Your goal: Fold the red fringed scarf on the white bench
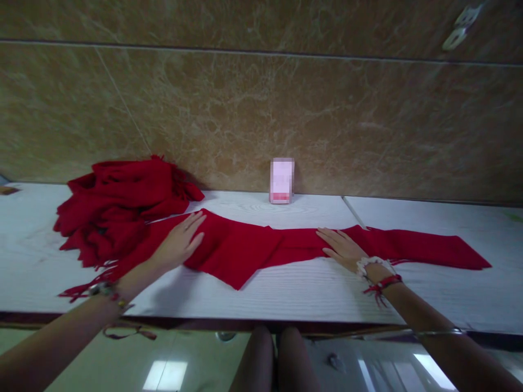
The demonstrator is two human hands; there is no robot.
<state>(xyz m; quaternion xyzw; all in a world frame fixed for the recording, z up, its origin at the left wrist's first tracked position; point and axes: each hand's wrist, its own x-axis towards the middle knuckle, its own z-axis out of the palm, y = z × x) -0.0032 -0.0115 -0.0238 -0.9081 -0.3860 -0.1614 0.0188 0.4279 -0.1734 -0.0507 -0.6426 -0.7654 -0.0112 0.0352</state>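
A long red scarf [241,250] with fringed ends lies along the white tabletop, folded over on itself so that one corner points toward me. My left hand [180,239] rests on its left part, fingers stretched out. Farther right, my right hand [341,247] presses flat on the scarf with the fingers extended. Beyond that hand the cloth runs on to a pointed end at the right. A bunched heap of red fringed cloth [118,201] sits at the left near the wall; whether it joins the scarf I cannot tell.
A small pinkish-white block [281,181], blurred over, stands against the brown marbled wall [245,120]. The white tabletop [306,294] is narrow, with a dark front edge just before my knees. Wall sockets [461,27] are at the upper right.
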